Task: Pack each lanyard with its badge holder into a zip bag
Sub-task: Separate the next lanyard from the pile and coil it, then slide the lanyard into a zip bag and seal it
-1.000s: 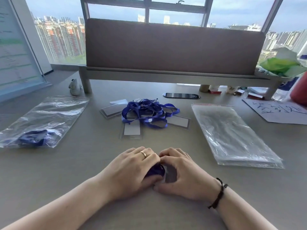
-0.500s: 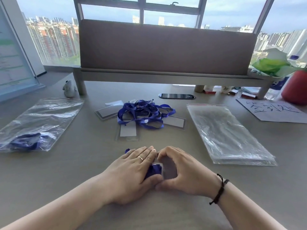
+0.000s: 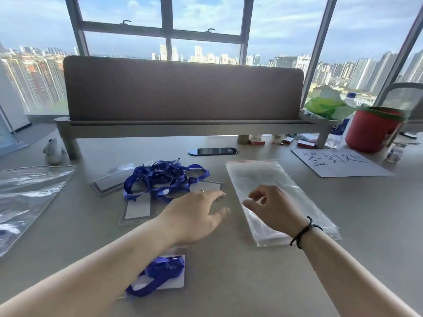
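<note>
Grey table by a city window: both hands reach empty, fingers spread, the right hand (image 3: 272,209) over the bags (image 3: 274,193) at centre right, the left hand (image 3: 196,213) beside it. Near the front edge lies a rolled lanyard (image 3: 160,273) on its holder (image 3: 174,282), likely to unroll or be swept by the forearm. Handwriting on the paper (image 3: 338,162) is unreadable.

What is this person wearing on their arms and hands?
Both forearms are bare, with no sleeves in view. The left hand wears a thin gold-coloured ring on one finger. The right hand has no ring that shows, but a dark braided cord bracelet with a small knot sits around that wrist.
</note>
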